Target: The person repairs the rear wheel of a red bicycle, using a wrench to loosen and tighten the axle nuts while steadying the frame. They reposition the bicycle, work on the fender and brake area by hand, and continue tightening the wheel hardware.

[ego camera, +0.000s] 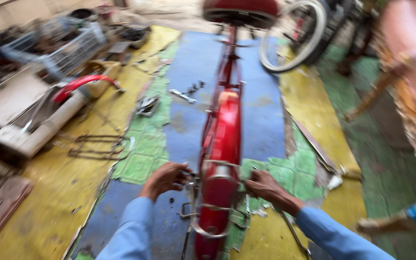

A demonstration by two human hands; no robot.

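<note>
A red bicycle frame with a red mudguard (223,139) stands upside-down or stripped on the floor, running away from me toward a red saddle (239,12). My left hand (165,177) grips the metal stay on the frame's left side. My right hand (265,187) holds the metal stay on the right side. Both sleeves are light blue. The picture is motion-blurred, so fine detail at the fingers is unclear.
A wrench (181,95) and small parts lie on the blue mat (261,106). A loose red mudguard (80,84), a wire rack (97,147) and crates (58,45) sit at left. A bicycle wheel (292,36) leans at the back; a wooden chair (386,82) is at right.
</note>
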